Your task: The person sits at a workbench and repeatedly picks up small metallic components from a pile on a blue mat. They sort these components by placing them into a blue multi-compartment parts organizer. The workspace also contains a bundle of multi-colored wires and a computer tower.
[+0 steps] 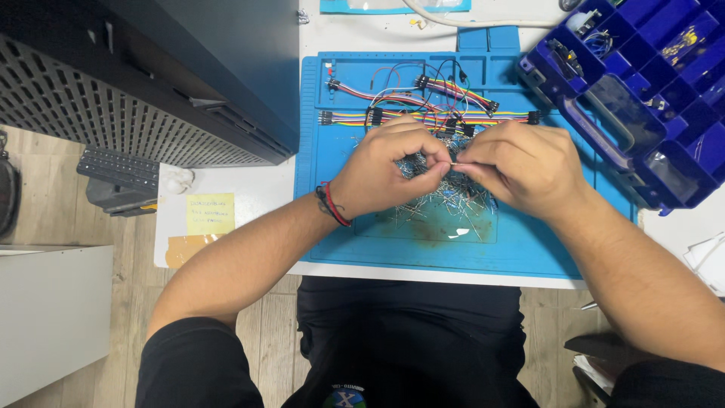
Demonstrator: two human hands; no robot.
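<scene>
Clearly, both forearms come in from the near edge of the desk [249,189] and bend inward, so the two hands meet over the middle of the blue work mat [340,234]. The left hand [381,170] has a red and black cord bracelet [332,204] on the wrist, its knuckles are turned up and its fingers [430,162] are curled and pinched together. The right hand [521,166] faces it, with its fingers [472,162] also closed in a pinch. Between the two pinches there is a thin wire component [454,163], held at both ends and lying almost level, just above the mat.

On the white desk, near its left edge, a square yellow sticky note [210,213] with handwriting lies flat, and just below it there is a piece of brown tape [185,248]. At the far right corner stands a dark blue organizer box [642,91] with many small compartments.

Under the hands a loose pile of small wire-legged parts [445,198] is spread on the mat, directly below the held component. Behind the hands, toward the far edge of the mat, several coloured jumper cables [423,102] with black plugs lie in a tangle. A black perforated case [143,75] stands at the left.
</scene>
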